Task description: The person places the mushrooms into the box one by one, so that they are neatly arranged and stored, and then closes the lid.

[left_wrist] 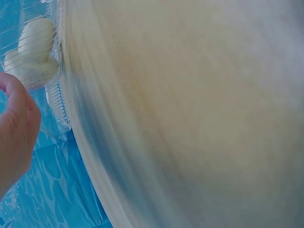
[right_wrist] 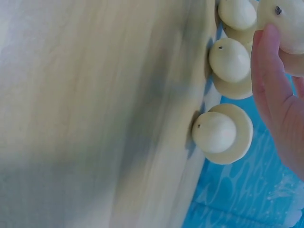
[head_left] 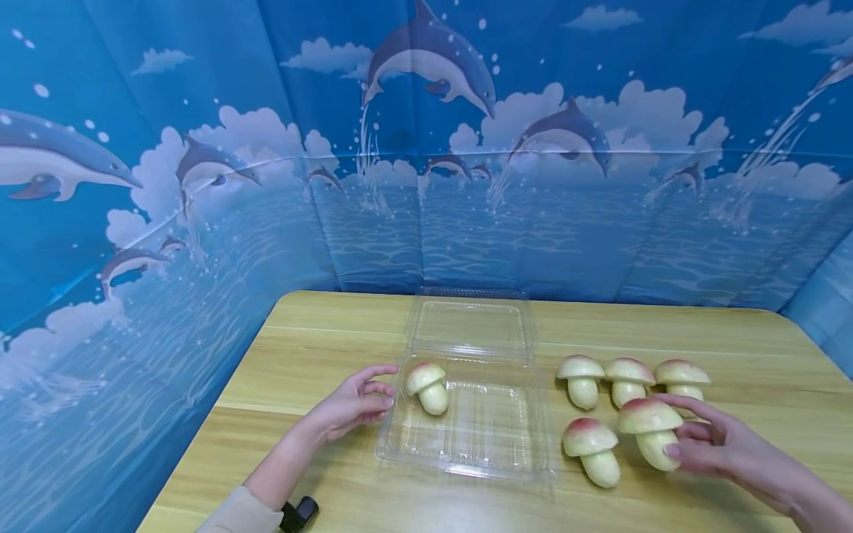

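Lower right: right hand [head_left: 723, 440] grasps a mushroom [head_left: 649, 429], thumb against its stem, presumably for purchase. Lower centre: left hand [head_left: 353, 406], relaxed, perhaps steadies the clear container [head_left: 489, 426].

Right wrist view cuts off the held mushroom [right_wrist: 290, 31]; the tabletop [right_wrist: 90, 109] seems blurred.

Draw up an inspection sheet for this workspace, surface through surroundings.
Surface: wooden table, light grain.
Job's things: open clear box, one mushroom inside; four loose mushrooms to its right.
Clutter: black device by the left sleeve.
Hands: right hand grips another mushroom; left hand at the box's left edge, contact unclear.
Cables: nothing seen.
Surroundings: blue dolphin curtain.
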Motion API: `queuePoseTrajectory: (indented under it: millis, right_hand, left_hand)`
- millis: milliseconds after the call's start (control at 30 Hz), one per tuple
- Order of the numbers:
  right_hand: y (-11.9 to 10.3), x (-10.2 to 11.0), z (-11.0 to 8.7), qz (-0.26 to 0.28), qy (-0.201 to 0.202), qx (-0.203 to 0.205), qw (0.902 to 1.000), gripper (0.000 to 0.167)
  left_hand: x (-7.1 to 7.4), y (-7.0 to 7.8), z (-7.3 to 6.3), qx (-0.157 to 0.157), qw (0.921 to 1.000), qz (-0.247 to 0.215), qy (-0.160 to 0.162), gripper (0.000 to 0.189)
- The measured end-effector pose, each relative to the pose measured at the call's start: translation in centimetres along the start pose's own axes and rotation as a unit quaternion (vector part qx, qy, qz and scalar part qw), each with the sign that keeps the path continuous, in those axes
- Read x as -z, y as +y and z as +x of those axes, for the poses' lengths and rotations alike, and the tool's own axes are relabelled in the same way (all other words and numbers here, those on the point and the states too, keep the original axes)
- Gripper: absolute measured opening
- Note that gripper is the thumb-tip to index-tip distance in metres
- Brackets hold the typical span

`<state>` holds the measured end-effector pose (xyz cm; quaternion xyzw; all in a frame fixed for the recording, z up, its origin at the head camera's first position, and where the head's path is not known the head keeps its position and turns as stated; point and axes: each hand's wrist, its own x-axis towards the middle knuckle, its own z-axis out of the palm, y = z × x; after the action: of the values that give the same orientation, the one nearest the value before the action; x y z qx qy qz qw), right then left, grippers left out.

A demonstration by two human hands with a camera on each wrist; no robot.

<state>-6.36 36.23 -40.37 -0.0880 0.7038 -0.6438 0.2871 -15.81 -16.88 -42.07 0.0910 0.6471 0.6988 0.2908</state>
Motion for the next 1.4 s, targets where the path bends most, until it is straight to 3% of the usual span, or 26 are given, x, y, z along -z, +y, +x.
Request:
queuePoseTrajectory:
  millis: [167, 567, 1133, 1400]
  right_hand:
    - [-0.9, -0.4, 0.2, -0.008, 0.005, -0.012, 0.9999, 0.056]
    - [-1.9, -1.9, 0.9, -0.007, -0.023, 0.051, 0.9984, 0.061]
    - [-4.0, -3.1, 2.8, -0.028, -0.019, 0.015, 0.9993, 0.055]
    - [-4.9, -4.6, 4.0, -0.031, -0.031, 0.062, 0.9971, 0.057]
  left_hand:
    - [0.0, 0.0, 0.0, 0.000, 1.0000, 0.000, 0.000, 0.062]
    - [0.0, 0.0, -0.1, 0.001, 1.0000, -0.004, -0.001, 0.062]
    - [0.0, 0.1, -0.1, 0.006, 1.0000, 0.000, 0.006, 0.063]
    - [-0.1, 0.1, -0.1, 0.004, 1.0000, -0.002, 0.004, 0.063]
